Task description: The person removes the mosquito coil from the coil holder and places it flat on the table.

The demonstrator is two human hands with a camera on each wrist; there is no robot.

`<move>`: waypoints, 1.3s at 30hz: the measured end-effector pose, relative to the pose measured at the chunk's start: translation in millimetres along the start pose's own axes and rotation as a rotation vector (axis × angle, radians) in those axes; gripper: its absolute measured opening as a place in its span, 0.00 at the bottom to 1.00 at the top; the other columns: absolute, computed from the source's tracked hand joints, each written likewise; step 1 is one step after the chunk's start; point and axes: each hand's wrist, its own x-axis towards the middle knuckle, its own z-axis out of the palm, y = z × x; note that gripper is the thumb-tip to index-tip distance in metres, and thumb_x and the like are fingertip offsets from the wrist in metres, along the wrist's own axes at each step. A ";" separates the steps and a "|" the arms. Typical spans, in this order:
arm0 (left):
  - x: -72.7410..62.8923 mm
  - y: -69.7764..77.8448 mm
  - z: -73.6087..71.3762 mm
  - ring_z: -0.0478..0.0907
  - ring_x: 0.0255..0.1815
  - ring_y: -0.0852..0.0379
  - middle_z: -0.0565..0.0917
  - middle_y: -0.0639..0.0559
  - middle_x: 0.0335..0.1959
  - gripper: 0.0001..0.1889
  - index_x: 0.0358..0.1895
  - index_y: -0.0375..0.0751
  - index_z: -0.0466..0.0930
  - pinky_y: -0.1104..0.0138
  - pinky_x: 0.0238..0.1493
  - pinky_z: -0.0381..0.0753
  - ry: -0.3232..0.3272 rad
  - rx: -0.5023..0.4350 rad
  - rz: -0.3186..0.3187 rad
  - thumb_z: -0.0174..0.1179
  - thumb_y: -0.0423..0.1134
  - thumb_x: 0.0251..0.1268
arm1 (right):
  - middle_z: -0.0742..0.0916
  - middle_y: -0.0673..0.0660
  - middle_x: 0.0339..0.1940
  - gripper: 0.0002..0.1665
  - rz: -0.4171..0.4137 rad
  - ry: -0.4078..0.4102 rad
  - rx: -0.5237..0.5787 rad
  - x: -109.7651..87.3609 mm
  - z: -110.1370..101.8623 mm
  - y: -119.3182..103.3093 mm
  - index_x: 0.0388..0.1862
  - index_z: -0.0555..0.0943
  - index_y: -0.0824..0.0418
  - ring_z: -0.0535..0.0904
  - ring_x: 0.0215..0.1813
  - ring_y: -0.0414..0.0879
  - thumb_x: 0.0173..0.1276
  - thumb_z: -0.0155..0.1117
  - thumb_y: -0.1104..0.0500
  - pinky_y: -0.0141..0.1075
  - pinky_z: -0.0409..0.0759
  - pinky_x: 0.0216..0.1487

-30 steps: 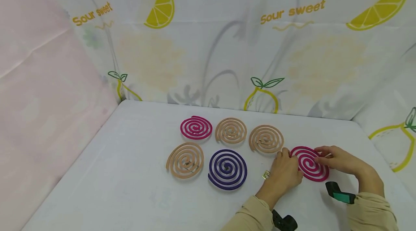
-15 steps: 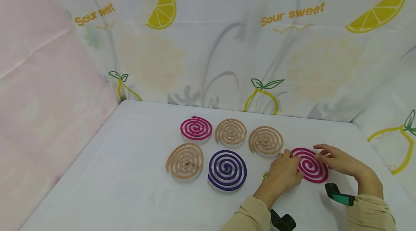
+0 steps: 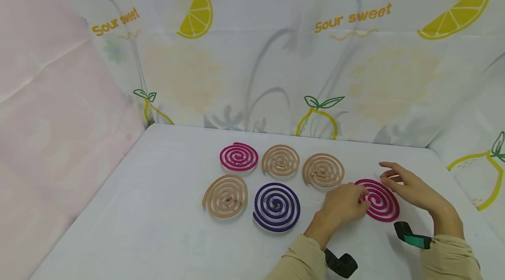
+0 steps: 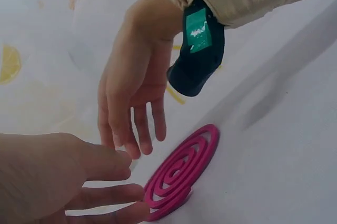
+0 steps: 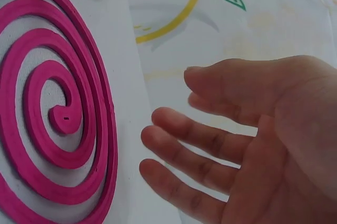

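A pink mosquito coil (image 3: 376, 203) lies flat on the white table at the right, between my two hands. Near its left edge my left hand (image 3: 343, 205) hovers, fingers loosely bent; in the left wrist view those fingers (image 4: 108, 197) overlap the coil's rim, so contact is hard to judge. Beyond the coil's right side my right hand (image 3: 412, 188) is raised, its fingers spread and relaxed. The right wrist view shows a gap between the right fingers (image 5: 179, 145) and the coil, with nothing held.
Left of my hands lie another pink coil (image 3: 238, 167), a purple coil (image 3: 276, 218) and tan coils, among them a back one (image 3: 281, 172), a right one (image 3: 323, 183) and a front one (image 3: 225, 214). Printed cloth walls (image 3: 252, 52) enclose the table's back and sides.
Both hands have come away from the pink coil's edges, the right one rising up and back. The coil stays put. A small yellowish square beside my left hand is out of sight now.
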 end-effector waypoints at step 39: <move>-1.4 -82.8 -45.8 0.80 0.38 0.61 0.85 0.53 0.38 0.10 0.47 0.45 0.82 0.77 0.38 0.74 0.099 -0.294 -0.017 0.56 0.39 0.66 | 0.79 0.65 0.51 0.26 -0.153 0.082 0.133 28.0 35.0 -40.2 0.64 0.66 0.63 0.79 0.50 0.56 0.66 0.53 0.67 0.29 0.78 0.39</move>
